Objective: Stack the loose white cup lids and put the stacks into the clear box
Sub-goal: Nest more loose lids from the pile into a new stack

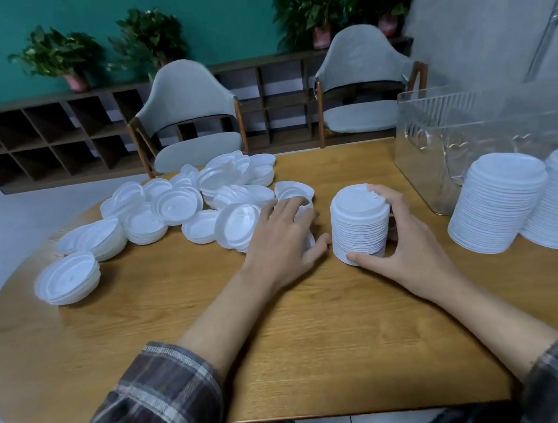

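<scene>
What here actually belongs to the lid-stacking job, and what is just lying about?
Job: loose lids; the stack that the right hand grips; two finished stacks; clear box; left hand, gripping one of the loose lids.
Just there: two chairs; potted plants; cubby shelf.

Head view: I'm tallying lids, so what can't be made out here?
Head view:
- Loose white plastic lid: mostly under left hand; grip unclear.
- Short white lid stack: right hand hides its side.
- Clear plastic box: cut by right edge.
- Loose lid pile: blurred, uncountable.
</scene>
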Tool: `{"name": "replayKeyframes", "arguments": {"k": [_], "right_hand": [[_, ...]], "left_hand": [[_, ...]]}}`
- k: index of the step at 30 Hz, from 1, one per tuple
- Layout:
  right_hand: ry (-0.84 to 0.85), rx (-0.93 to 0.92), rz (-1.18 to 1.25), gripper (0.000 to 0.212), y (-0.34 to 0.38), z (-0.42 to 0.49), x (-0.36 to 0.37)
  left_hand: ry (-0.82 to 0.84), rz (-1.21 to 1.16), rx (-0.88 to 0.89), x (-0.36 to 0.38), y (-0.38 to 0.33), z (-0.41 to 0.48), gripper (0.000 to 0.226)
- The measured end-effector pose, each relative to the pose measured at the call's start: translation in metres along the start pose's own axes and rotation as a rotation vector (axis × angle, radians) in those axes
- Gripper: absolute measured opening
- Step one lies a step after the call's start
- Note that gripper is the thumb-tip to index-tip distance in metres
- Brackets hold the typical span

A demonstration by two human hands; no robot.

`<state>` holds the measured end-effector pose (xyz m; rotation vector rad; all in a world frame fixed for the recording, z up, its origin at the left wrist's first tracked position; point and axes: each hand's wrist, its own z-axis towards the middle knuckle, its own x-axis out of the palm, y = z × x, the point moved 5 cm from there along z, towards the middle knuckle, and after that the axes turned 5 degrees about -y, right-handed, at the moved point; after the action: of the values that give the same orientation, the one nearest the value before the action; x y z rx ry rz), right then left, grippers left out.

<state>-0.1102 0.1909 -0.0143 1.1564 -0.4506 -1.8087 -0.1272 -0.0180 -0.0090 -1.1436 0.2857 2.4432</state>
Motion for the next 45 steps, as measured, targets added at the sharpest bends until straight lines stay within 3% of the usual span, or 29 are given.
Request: {"name": "replayKeyframes", "arguments": {"k": [7,11,14,17,22,28,35,40,45], "right_hand": [[-0.024,0.029,-0.020,0.103,-0.003,-0.001,0.001],[-0.031,0.053,-0.021,0.101,0.000,-0.001,0.001],[-0.064,0.048,0.005,0.091,0.003,0.000,0.001],[-0.100,0.058,0.040,0.082,0.005,0.002,0.001],[-0.121,0.065,0.075,0.073,0.006,0.001,0.002],[-0.107,0.077,0.105,0.075,0.008,0.001,0.001],[-0.109,0.072,0.132,0.071,0.008,0.000,0.000],[-0.086,0.056,0.153,0.070,0.008,0.001,0.002],[-0.064,0.039,0.144,0.078,0.012,0.000,0.004]], "left_hand": [[-0.261,-0.432,-0.043,-0.015,0.002,-0.004,0.019],[-0.144,-0.446,-0.097,-0.035,0.008,-0.012,0.017],[0.082,-0.384,-0.100,-0.033,0.014,-0.012,0.042],[0.177,-0.295,-0.076,-0.032,0.015,-0.012,0.059],[0.201,-0.331,-0.063,-0.033,0.012,-0.010,0.036],[0.031,-0.433,-0.178,-0.043,0.016,-0.006,0.021],[-0.268,-0.905,-0.606,-0.051,0.031,-0.004,0.014],[-0.176,-1.445,-0.797,-0.035,0.031,-0.004,0.040],[-0.170,-1.721,-0.912,-0.026,0.025,-0.002,0.040]]}}
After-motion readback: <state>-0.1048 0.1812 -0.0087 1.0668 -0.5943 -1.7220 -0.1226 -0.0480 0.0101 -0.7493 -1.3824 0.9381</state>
